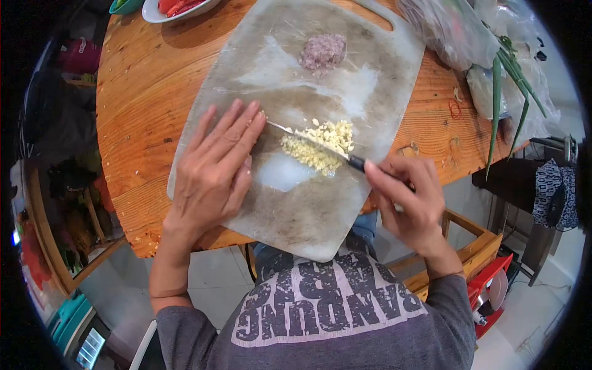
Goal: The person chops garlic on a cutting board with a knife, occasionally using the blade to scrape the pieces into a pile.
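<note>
Grey printed shirt (320,314) fills the near edge. Right hand (410,203) clamps a black-handled knife (320,147), its handle mostly hidden, over pale minced garlic (320,145) on a worn translucent cutting board (296,209). Left hand (219,169) lies flat, fingers together, on the blade tip. Far plate (176,9) is cut off.

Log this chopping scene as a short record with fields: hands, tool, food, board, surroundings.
left hand: flat, fingers spread, pressing on the knife tip end
right hand: closed around the knife handle
knife: blade lying across the chopped garlic
chopped garlic: pale yellow pile at mid board
minced pile: pinkish, near the board's far end
cutting board: translucent, scuffed, on the wooden table
green onions: at the table's right edge, beside plastic bags
plate: far left, holding something red
</note>
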Demonstrator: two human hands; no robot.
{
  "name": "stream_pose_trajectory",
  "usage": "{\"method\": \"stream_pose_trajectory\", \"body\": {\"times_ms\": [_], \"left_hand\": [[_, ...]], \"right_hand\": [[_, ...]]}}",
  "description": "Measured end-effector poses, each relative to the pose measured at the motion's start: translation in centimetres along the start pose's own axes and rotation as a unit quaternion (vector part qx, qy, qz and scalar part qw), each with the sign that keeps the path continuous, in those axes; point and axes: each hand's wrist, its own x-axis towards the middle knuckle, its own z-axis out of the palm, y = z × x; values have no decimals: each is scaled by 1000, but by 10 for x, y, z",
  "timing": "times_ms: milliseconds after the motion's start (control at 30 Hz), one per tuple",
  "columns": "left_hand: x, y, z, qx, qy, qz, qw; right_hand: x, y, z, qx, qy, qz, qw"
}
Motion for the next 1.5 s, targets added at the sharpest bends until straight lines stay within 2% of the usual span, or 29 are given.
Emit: {"method": "stream_pose_trajectory", "body": {"times_ms": [233, 333, 467, 667, 900, 1000, 1233, 1333, 1500], "left_hand": [[-3, 1, 3, 11, 14, 4, 1000], [2, 0, 2, 23, 25, 7, 999], [-2, -1, 1, 18, 12, 9, 1000], [3, 0, 4, 24, 20, 14, 999], [5, 4, 7, 14, 29, 2, 999], [6, 1, 5, 43, 36, 6, 998], [10, 1, 7, 33, 37, -2, 999], [7, 5, 10, 16, 30, -3, 999], [8, 5, 10, 8, 43, -13, 999]], "right_hand": [[4, -19, -14, -29, -12, -17, 999], [4, -5, -2, 7, -20, 16, 1000], [1, -16, -6, 20, -13, -7, 1000], [5, -1, 0, 20, -26, 16, 999], [18, -1, -12, -16, -6, -18, 1000], [18, 16, 4, 32, -8, -2, 999], [28, 20, -9, 9, 13, -22, 1000], [29, 32, 2, 0, -14, 1, 1000], [34, 24, -13, -36, 3, -35, 999]]}}
